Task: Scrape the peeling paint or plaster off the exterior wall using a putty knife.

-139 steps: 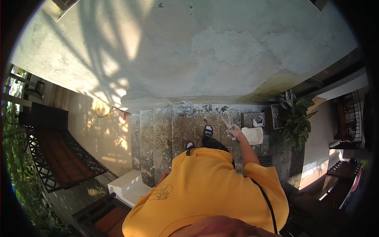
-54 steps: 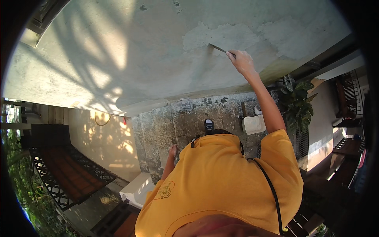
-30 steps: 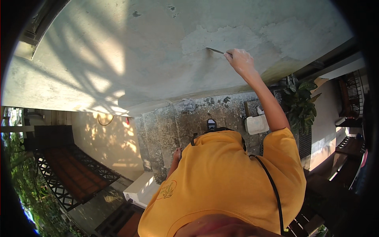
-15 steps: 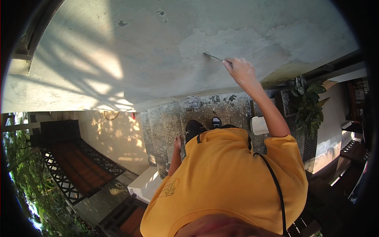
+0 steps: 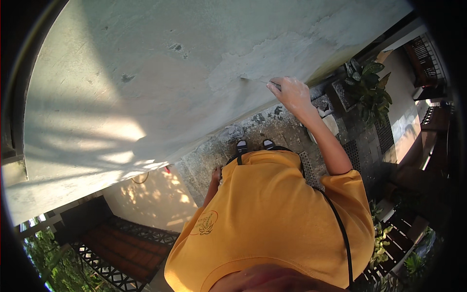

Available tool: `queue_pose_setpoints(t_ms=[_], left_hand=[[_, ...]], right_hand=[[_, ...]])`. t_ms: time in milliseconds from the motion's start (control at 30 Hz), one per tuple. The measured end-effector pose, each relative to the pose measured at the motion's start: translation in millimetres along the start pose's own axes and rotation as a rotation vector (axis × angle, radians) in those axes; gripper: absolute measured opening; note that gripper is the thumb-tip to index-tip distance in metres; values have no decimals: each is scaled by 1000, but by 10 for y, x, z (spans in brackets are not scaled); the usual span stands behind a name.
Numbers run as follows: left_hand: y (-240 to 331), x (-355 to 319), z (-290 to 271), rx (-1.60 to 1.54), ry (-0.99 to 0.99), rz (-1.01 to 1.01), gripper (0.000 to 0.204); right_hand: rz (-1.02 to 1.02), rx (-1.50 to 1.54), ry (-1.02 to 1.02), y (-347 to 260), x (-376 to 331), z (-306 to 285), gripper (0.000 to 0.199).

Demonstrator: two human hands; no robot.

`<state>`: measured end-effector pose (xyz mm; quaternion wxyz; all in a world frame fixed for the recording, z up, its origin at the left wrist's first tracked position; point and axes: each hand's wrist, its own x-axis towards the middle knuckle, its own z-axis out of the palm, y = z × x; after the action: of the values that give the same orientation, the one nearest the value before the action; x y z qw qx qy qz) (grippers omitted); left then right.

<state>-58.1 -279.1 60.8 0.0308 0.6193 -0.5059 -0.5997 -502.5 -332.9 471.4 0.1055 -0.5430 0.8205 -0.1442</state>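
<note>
My right hand (image 5: 293,95), dusted with white, is closed around a putty knife (image 5: 254,81). The thin blade points left and meets the grey-green wall (image 5: 160,92), by the lower edge of a paler filled patch (image 5: 272,53). Small chipped spots (image 5: 176,47) mark the wall to the left of the blade. Down beside my body hangs my left hand (image 5: 216,174), next to the yellow shirt. Its fingers are small and partly hidden, so I cannot make out their shape, and no object shows in it.
Debris-strewn paving (image 5: 287,131) runs along the wall's foot. A whitish container (image 5: 330,125) stands under my right forearm. Further right is a leafy plant (image 5: 368,80). A brown bench-like structure with dark lattice sides (image 5: 124,250) lies at the lower left.
The view has turned, so the wall now slopes and both feet show. My right hand, with the putty knife, has shifted slightly down and left in the picture. The left hand still hangs down.
</note>
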Motion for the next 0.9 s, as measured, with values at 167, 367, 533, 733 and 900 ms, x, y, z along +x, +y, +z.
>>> queue_pose_setpoints(t_ms=[167,367,533,733,900], left_hand=[[501,386,-586,-252,-28,-276,43],[596,701,-925,-153,-114,-179,39],[484,779,-1001,291,-274,-11,37],[-106,1598,-1162,963,-324,876,41],[728,1232,-1023,100,-384,-17,36]], right_hand=[[127,131,-33,-99,-229,250,30],[349,537,206,-67,-654,669,39],[426,842,276,-188,-828,898,38],[503,1140,213,-387,-662,1122,34],[716,1998,407,-644,-493,1143,17]])
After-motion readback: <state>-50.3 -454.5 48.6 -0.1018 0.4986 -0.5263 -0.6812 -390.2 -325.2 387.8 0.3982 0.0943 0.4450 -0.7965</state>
